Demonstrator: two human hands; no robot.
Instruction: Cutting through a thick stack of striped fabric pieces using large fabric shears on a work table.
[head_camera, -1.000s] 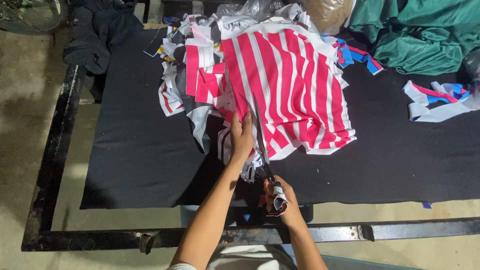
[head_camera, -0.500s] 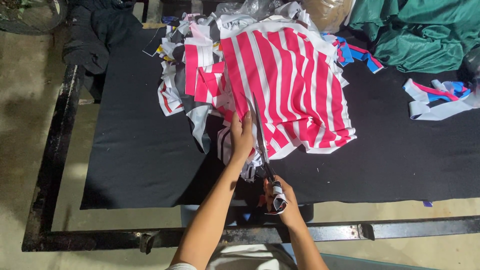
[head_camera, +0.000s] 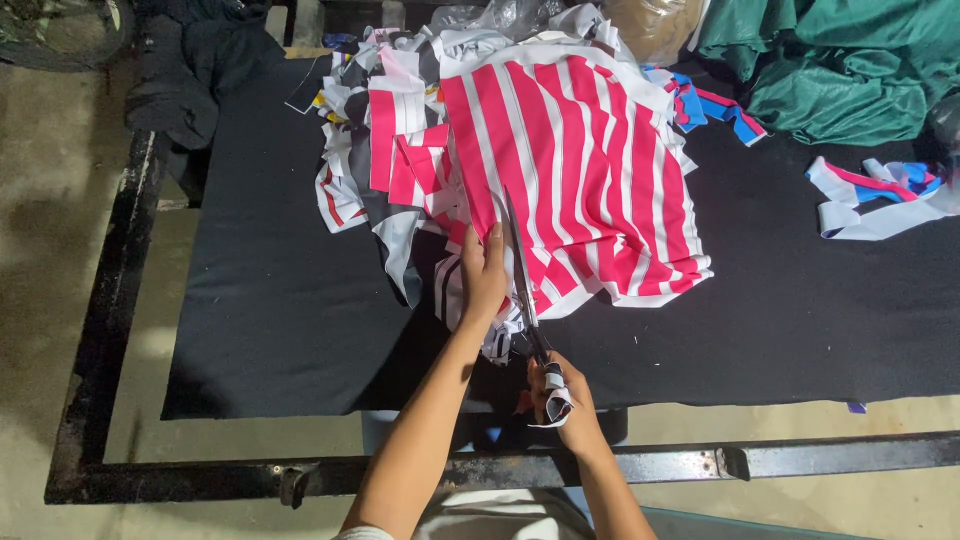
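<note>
Pressing flat on the cloth, the left hand (head_camera: 484, 280) lies fingers-forward on the near edge of the pink-and-white striped fabric (head_camera: 580, 170), palm down, just left of the scissors (head_camera: 522, 280). The right hand (head_camera: 556, 398) sits nearer, at the near edge of the tabletop (head_camera: 270, 300), closed around the scissor handles, which are wrapped in pale cloth strips. The scissors' long axis runs from near to far, leaning slightly left; the tips point away from the person, into the striped fabric, and the blades look nearly closed, though the gap is hard to judge.

The striped fabric spreads across the middle of the black-covered tabletop, its stripes running roughly near-to-far. A heap of striped offcuts (head_camera: 380, 170) in pink, white and grey lies touching its left side. Farther right, well apart, loose strips (head_camera: 880, 195) of white, blue and pink rest on the black cover, and green cloth (head_camera: 840, 60) is bunched at the far right corner. Dark clothing (head_camera: 180, 80) hangs at the far left corner. A rusty black metal frame (head_camera: 700, 462) borders the tabletop along the near and left sides.
</note>
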